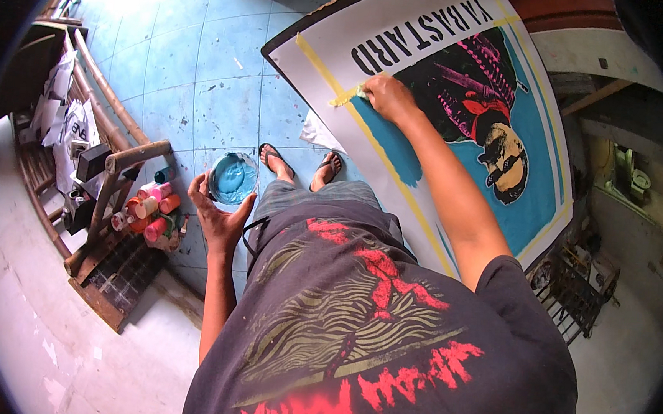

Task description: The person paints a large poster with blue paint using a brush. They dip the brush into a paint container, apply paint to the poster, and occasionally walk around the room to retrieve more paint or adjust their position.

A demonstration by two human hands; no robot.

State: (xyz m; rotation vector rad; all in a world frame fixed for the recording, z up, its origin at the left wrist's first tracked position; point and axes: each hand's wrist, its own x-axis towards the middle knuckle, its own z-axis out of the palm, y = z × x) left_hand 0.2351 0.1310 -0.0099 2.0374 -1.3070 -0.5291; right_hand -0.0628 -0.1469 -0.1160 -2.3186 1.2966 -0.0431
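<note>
A round tub of blue paint (233,178) is in my left hand (219,213), its fingers and thumb curved around the rim. My right hand (390,99) is closed on a small pale yellow-green sponge (362,92), pressed to the poster beside a corner of the masking tape. The large white poster (342,54) carries a figure in a red scarf and dark glasses, upside down from here, under black stencilled letters. Fresh darker blue paint (397,151) fills part of the strip between the yellow masking tape (382,145) and the figure. Lighter blue lies around the figure's head.
At the left a bamboo bench (137,153) holds papers and dark boxes. Beside it several paint bottles (155,206) stand bunched together. Blue tiled floor (226,61) with paint spots lies ahead, and a white cloth (320,132) is by my feet. A metal rack (571,293) stands at the right.
</note>
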